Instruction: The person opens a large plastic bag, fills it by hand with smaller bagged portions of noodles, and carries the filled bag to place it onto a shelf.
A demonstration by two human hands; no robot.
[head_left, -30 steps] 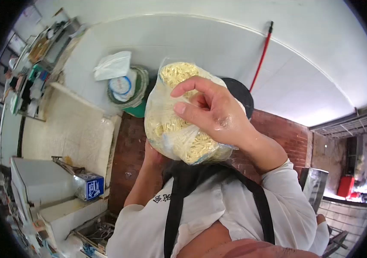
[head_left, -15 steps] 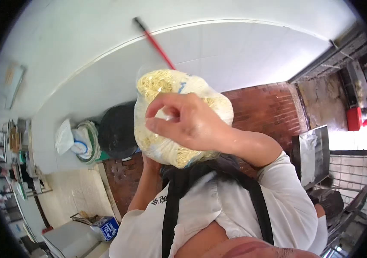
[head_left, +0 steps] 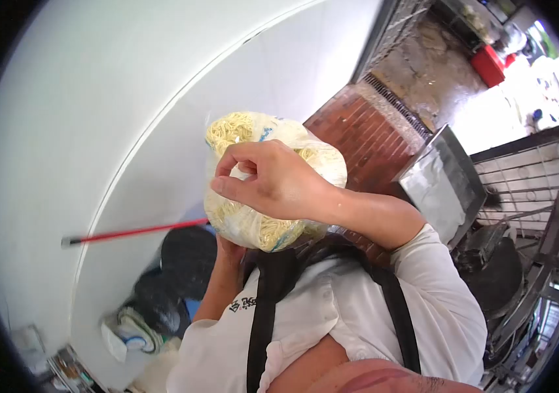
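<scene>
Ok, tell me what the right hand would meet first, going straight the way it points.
Probably the bag of noodles; depth is unclear, so the right hand might pass over it toward the white wall.

Noodles (head_left: 234, 126) in a bag (head_left: 327, 159), before the shirt (head_left: 312, 304); left, a pole (head_left: 135, 231) before the wall (head_left: 63, 124); right, floor (head_left: 355, 128).

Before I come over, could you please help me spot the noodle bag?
Start at the white wall, then find the person's right hand. The noodle bag beneath that hand shows pale yellow strands through clear plastic, unlike the red pole nearby.
</scene>
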